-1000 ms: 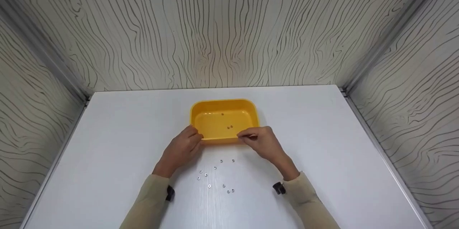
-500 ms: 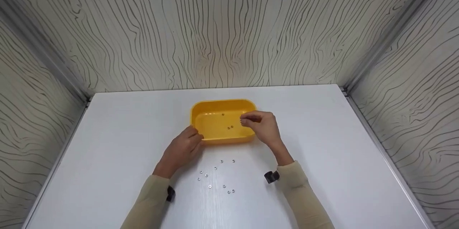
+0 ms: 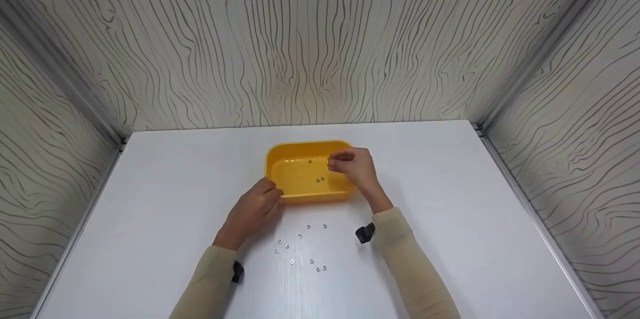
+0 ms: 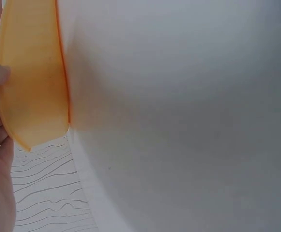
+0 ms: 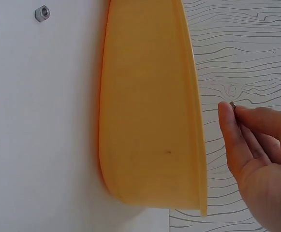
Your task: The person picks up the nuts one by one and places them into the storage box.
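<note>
A yellow plastic bin [image 3: 295, 176] sits on the white table with three small nuts [image 3: 318, 180] on its floor. My left hand [image 3: 251, 209] grips its near left corner, thumb on the outer wall and fingers over the rim, as the left wrist view shows. Above the right part of the bin is my right hand [image 3: 356, 168]. Between its thumb and index fingertips it pinches a small metal nut [image 5: 232, 104], mostly covered by the fingers. Several hex nuts [image 3: 292, 261] lie scattered on the table in front of the bin; one nut [image 5: 42, 13] shows close up in the right wrist view.
The white table [image 3: 165, 194] runs back to a wood-grain patterned wall [image 3: 300, 49], with similar panels at both sides. Black wrist cameras sit at both cuffs, the right camera [image 3: 365, 233] hanging over the table beside the loose nuts.
My right hand has risen from the bin's near right rim and moved away from me and leftward over the bin, still pinching the nut. The left hand has kept its hold on the corner.
</note>
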